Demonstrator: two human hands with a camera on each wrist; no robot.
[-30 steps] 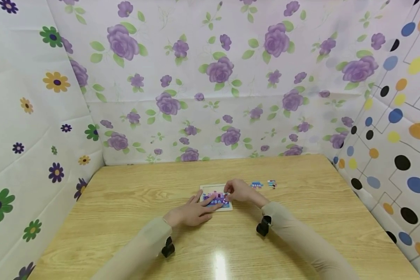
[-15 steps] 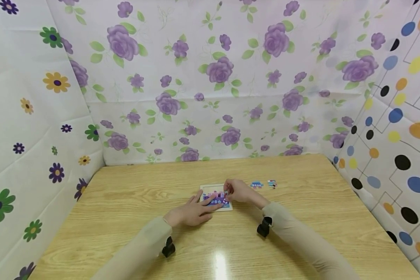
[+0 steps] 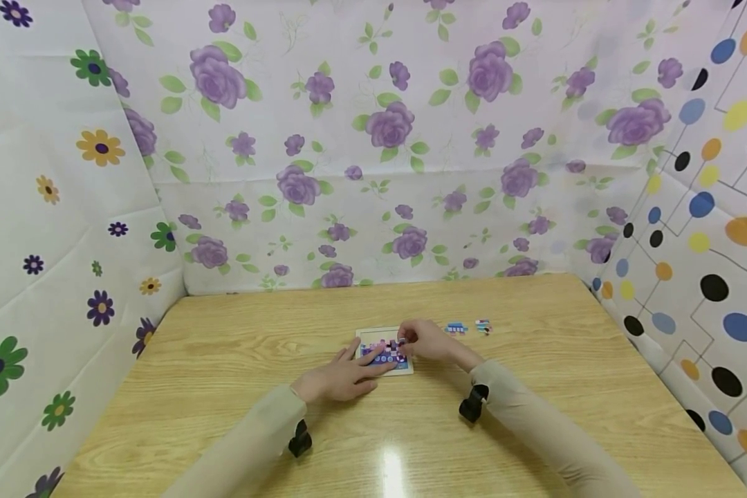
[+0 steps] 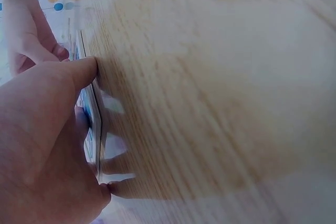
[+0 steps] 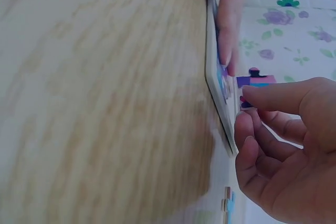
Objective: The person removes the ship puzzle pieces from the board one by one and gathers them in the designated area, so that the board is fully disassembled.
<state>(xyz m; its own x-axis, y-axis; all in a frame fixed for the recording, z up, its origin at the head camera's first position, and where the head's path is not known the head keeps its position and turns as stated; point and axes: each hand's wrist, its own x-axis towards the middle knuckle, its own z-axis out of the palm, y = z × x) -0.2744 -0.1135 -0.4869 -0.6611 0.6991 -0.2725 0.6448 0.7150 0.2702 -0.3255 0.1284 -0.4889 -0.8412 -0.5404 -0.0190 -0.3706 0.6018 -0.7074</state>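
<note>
A small jigsaw puzzle board [image 3: 406,372] with a pale frame lies on the table, partly filled with purple, pink and blue pieces. My left hand [image 3: 342,379] rests over its left and lower part, fingers spread and straight, holding nothing. At the board's right side, my right hand [image 3: 428,340] pinches a puzzle piece [image 5: 256,81] between thumb and fingers. That piece shows purple, pink and blue and stands upright over the board in the right wrist view. In the left wrist view, the left thumb [image 4: 84,72] touches the board's edge and hides much of it.
Two loose groups of puzzle matter lie right of the board: a blue joined piece [image 3: 456,328] and a multicoloured piece [image 3: 483,326]. The wooden table [image 3: 255,332] ends at a flower-patterned cloth wall [image 3: 348,228]. A dotted cloth [image 3: 678,277] borders the right side.
My right hand's fingers have shifted slightly at the board's right side, with the piece still pinched. The left hand and the loose pieces stay where they were.
</note>
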